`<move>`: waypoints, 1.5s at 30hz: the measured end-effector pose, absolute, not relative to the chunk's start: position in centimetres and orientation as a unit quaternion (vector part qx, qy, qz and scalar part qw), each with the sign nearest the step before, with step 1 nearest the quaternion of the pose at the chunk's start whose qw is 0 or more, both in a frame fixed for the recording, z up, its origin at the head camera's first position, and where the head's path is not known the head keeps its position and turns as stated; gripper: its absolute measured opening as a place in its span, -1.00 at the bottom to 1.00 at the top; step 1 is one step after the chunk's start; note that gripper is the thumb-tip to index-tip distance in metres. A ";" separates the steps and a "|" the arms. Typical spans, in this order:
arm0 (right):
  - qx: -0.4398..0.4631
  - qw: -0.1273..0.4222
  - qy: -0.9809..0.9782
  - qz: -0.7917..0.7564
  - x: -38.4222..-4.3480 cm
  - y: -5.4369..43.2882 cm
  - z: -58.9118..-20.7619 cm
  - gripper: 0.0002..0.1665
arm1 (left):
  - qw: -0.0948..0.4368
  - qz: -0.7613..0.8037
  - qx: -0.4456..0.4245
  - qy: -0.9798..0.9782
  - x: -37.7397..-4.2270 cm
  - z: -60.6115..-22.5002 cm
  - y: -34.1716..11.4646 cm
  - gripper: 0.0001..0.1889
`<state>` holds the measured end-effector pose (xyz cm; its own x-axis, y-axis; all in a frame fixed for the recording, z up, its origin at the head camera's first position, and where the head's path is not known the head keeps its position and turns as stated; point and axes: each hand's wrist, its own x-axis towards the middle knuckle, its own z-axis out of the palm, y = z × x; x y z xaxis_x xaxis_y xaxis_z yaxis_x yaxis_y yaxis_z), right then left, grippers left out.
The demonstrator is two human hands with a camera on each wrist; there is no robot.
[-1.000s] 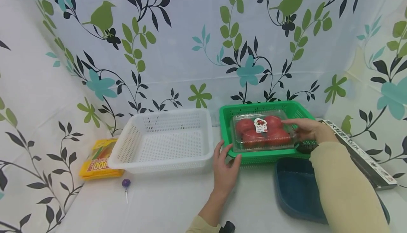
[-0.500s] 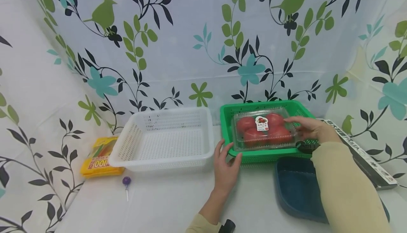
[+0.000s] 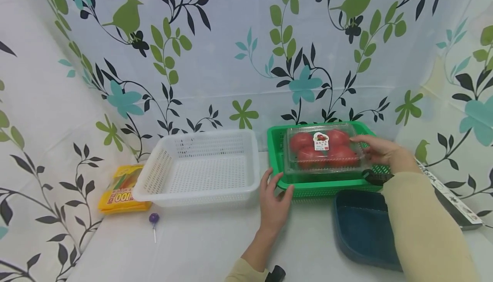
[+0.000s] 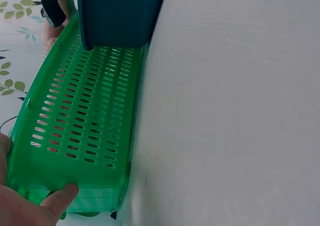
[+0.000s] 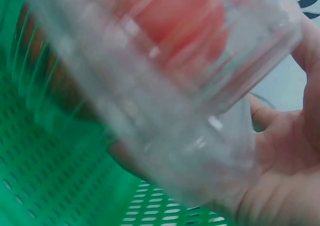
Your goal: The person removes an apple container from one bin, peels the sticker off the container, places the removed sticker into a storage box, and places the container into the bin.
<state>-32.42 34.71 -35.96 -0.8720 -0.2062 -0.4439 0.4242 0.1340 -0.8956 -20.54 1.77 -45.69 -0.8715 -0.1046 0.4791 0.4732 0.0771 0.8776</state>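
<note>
A clear plastic pack of tomatoes with a white label is raised a little over the green basket. My right hand grips the pack at its right end; in the right wrist view the clear plastic is blurred, with the basket's slotted floor below. At the basket's left front corner, my left hand holds the rim. The left wrist view has the thumb against the outer wall and a finger up at the rim. A dark blue tub stands in front of the basket, partly behind the right sleeve.
To the left is a white perforated basket with nothing in it. Beside it lie a yellow bag and a purple lollipop. A long pasta box lies at the right, partly covered by the arm. Patterned cloth hangs behind.
My right hand has lifted the tomato pack up from inside the green basket and shifted it slightly right. The left hand stays at the basket's corner.
</note>
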 end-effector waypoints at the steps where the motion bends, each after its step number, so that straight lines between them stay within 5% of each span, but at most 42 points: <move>1: 0.076 0.239 0.715 -0.652 -32.4 34.7 -35.7 0.26 | 0.216 -0.667 -0.130 -0.701 -20.5 -45.7 1.8 -0.60; 21: 0.023 0.166 0.729 -0.664 -29.8 31.5 -30.8 0.08 | 0.148 -0.650 -0.123 -0.735 -19.6 -43.9 0.6 -0.48; 31: -0.027 0.136 0.728 -0.671 -27.2 28.8 -29.3 -0.61 | 0.061 -0.699 -0.131 -0.700 -18.0 -41.3 -2.1 -0.47; 38: -0.048 0.124 0.716 -0.686 -25.3 26.8 -28.6 -0.75 | 0.042 -0.729 -0.119 -0.672 -17.3 -40.2 -5.4 -0.46; 45: -0.070 0.129 0.712 -0.686 -23.7 24.9 -28.8 -0.68 | 0.065 -0.761 -0.128 -0.632 -17.0 -39.1 -8.6 -0.55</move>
<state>-23.73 24.94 -28.84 -0.9571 -0.2765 -0.0870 0.0767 0.0478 -0.9959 -17.00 -8.60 -39.12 -0.9586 0.0636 0.2776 0.2613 -0.1918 0.9460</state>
